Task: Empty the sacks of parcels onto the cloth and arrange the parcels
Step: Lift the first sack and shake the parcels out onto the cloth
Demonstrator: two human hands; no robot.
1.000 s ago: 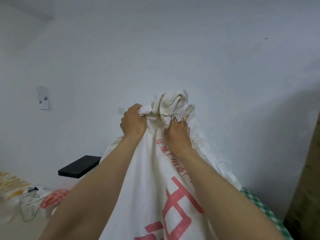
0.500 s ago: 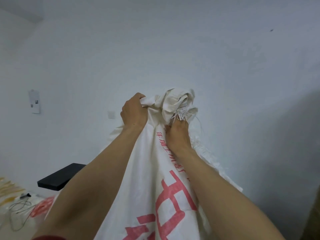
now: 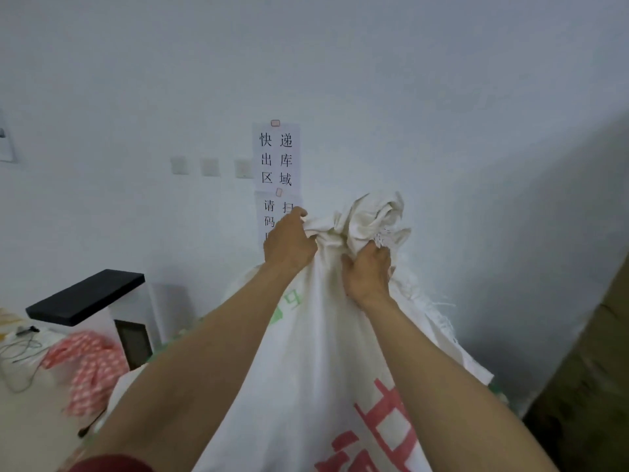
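Note:
A large white woven sack with red and green printing hangs in front of me, held up at chest height. My left hand grips the bunched top of the sack on its left side. My right hand grips the same bunched cloth just to the right and a little lower. Frayed white threads stick out at the sack's right edge. No parcels show; the sack hides whatever lies below it. A bit of green checked cloth peeks out past the sack at the lower right.
A white wall with a paper sign and three switches stands close ahead. At the left are a black-topped white stand, a red-and-white patterned bag and loose cables. A brown shape fills the right edge.
The view has swung to the left, bringing the wall sign and switches into sight. Both hands still hold the sack's bunched top, now lower and further right in view.

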